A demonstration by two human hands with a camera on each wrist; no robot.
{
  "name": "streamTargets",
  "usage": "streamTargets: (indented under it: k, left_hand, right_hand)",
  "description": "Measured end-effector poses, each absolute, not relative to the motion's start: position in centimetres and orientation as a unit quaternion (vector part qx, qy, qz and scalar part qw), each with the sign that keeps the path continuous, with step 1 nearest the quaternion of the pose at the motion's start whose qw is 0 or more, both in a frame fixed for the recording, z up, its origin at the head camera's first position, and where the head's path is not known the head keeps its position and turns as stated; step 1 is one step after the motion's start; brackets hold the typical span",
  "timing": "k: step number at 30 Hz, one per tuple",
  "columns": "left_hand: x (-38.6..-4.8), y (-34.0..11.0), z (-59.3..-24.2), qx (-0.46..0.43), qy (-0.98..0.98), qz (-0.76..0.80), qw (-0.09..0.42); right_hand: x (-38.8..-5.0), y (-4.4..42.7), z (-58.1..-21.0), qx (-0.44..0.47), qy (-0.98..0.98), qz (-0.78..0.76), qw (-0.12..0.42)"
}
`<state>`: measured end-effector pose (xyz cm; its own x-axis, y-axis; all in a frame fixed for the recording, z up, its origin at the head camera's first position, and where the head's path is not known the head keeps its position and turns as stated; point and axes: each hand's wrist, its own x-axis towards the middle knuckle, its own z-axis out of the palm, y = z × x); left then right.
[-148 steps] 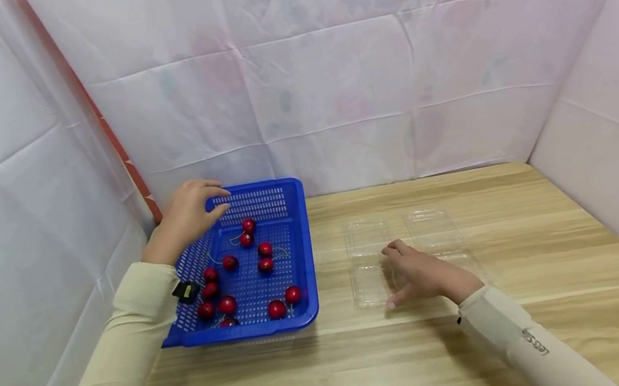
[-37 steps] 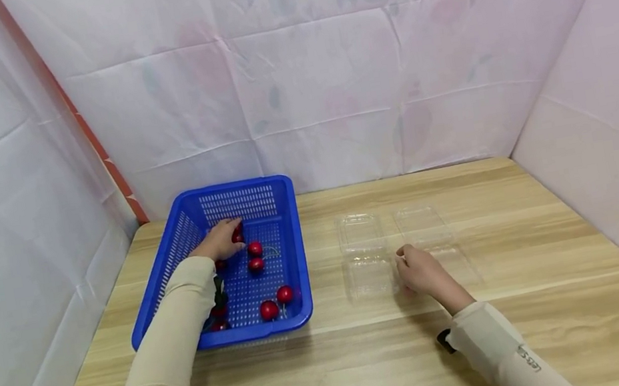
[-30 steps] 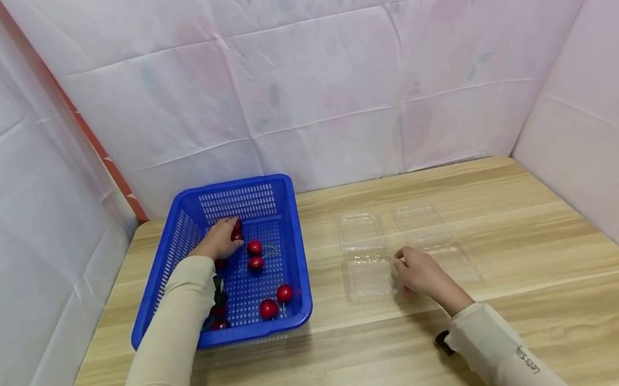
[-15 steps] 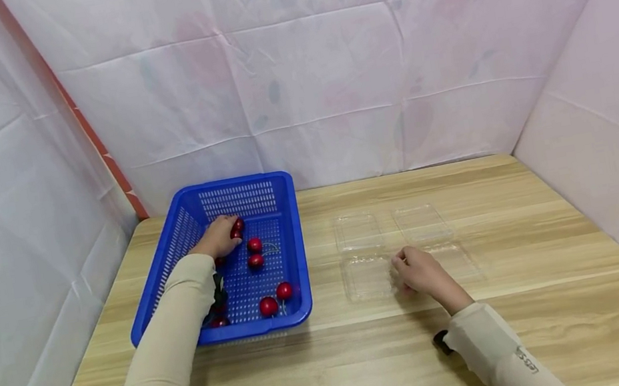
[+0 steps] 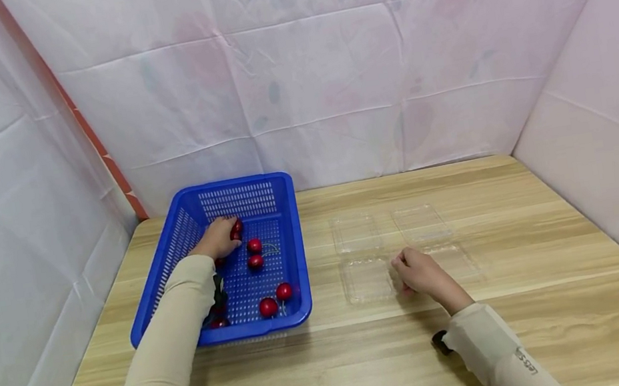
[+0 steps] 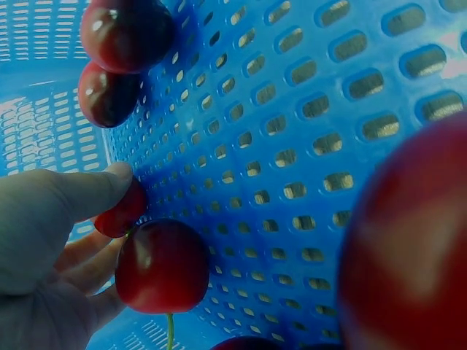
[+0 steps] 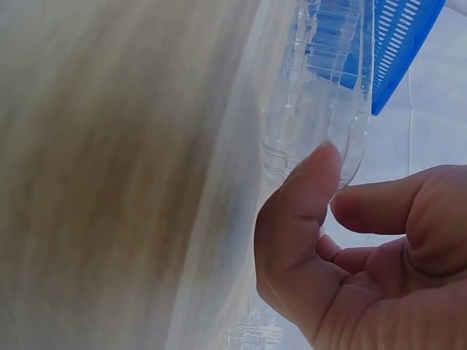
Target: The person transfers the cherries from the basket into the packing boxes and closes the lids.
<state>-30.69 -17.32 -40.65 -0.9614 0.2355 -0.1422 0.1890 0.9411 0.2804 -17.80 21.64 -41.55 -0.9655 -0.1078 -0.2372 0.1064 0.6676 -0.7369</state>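
Observation:
My left hand (image 5: 212, 239) reaches into a blue perforated basket (image 5: 297, 249). Between thumb and fingers it holds a red cherry (image 6: 125, 213) near the basket's far end; a stemmed second cherry (image 6: 162, 266) lies against that hand. Part of the grip is hidden behind the fruit. My right hand (image 5: 421, 273) is at the right edge of a clear plastic container (image 5: 367, 279) on the table. In the right wrist view, its thumb and forefinger (image 7: 310, 186) pinch the container's rim.
More cherries lie in the basket, including a pair (image 5: 255, 254) at its middle and another pair (image 5: 275, 299) near its front. Other clear container parts (image 5: 420, 224) lie behind and right of my right hand. White cloth (image 5: 328, 82) hangs behind the wooden table (image 5: 339, 377).
Since the oldest frame, my left hand has gone down from above the basket's rim to the cherries. My right hand's spread fingers have closed on the container, which has shifted slightly left.

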Motion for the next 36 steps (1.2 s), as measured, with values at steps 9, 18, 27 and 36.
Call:
streamTargets:
  k: [9, 18, 27, 36]
  left_hand:
    - [-30.3, -17.4, -40.5, 0.107, 0.98, 0.146, 0.086]
    - [-30.4, -17.7, -40.8, 0.093, 0.98, 0.152, 0.088]
    - [-30.1, -18.0, -40.5, 0.097, 0.976, 0.167, 0.098]
    - [-30.0, -18.3, -40.2, 0.092, 0.974, 0.186, 0.093]
  right_hand:
    - [-17.8, 21.5, -41.5, 0.003, 0.908, -0.397, 0.131]
    - [-18.1, 21.4, -41.6, 0.007, 0.908, -0.398, 0.13]
    - [-18.0, 21.3, -41.7, 0.005, 0.911, -0.39, 0.133]
    - [-17.9, 21.1, -41.5, -0.005, 0.917, -0.377, 0.132]
